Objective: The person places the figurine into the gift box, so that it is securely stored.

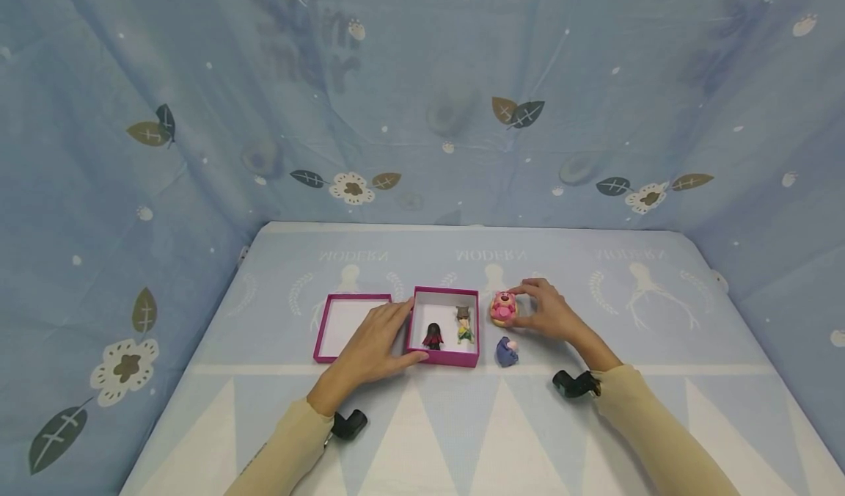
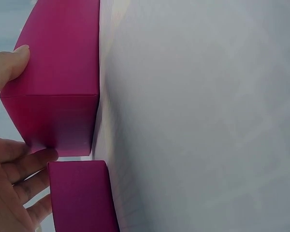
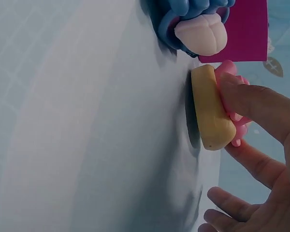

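Observation:
In the head view my left hand [image 1: 378,342] grips the left side of a magenta open box [image 1: 444,357], thumb at its front wall. Inside the box are a black-haired figurine in red [image 1: 433,336] and a figurine with a grey top and yellow-green body [image 1: 464,327]. My right hand [image 1: 548,311] pinches a pink bear figurine [image 1: 505,307] with a yellow base [image 3: 210,108] between thumb and index finger; the other fingers are off it. A blue figurine [image 1: 506,352] with a pale part [image 3: 203,35] sits nearer, right of the box.
A magenta-rimmed shallow lid or tray [image 1: 353,297] with a white inside lies left of the box, partly behind my left hand. The patterned tablecloth [image 1: 462,437] covers the table. Blue patterned curtains [image 1: 422,78] hang at the back and both sides.

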